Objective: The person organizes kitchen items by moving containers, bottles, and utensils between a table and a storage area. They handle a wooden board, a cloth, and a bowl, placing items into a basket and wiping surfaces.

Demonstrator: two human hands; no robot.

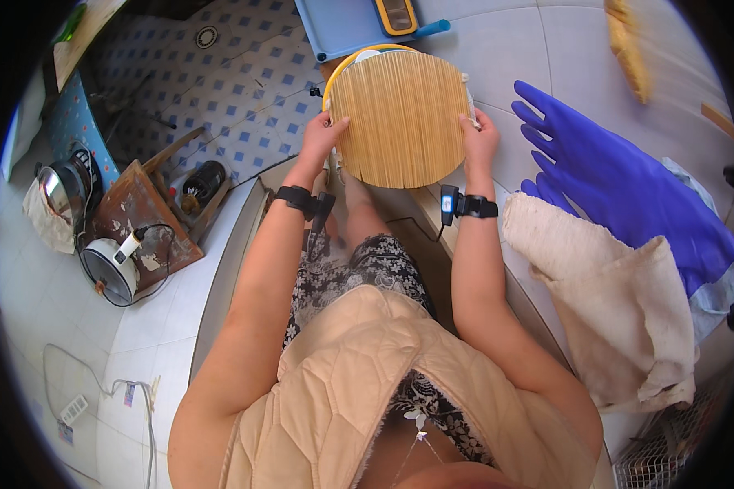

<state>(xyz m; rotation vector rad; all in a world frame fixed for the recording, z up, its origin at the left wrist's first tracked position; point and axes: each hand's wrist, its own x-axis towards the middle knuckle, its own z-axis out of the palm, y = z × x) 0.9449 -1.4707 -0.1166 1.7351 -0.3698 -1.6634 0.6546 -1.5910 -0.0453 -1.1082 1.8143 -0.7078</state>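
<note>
A round mat of thin, straw-coloured slats or stalks (pixel 400 122) is held out over my shins, its flat face towards me. My left hand (pixel 319 139) pinches its left edge, thumb on top. On the opposite edge, my right hand (pixel 482 139) grips it the same way, with white bits of cord or cloth beside the fingers. The fingers under the mat are hidden. Past its upper left rim shows the curved edge of a yellow round thing (pixel 328 85), mostly covered, with something white inside.
A blue tray-like surface (pixel 342 27) with a yellow-edged container (pixel 397 17) stands ahead. Purple-blue rubber gloves (pixel 624 171) and beige cloth (pixel 611 299) lie on my right. To the left are a worn wooden stool (pixel 137 220), a corded white pot (pixel 107 272) and a dark bottle (pixel 203 180).
</note>
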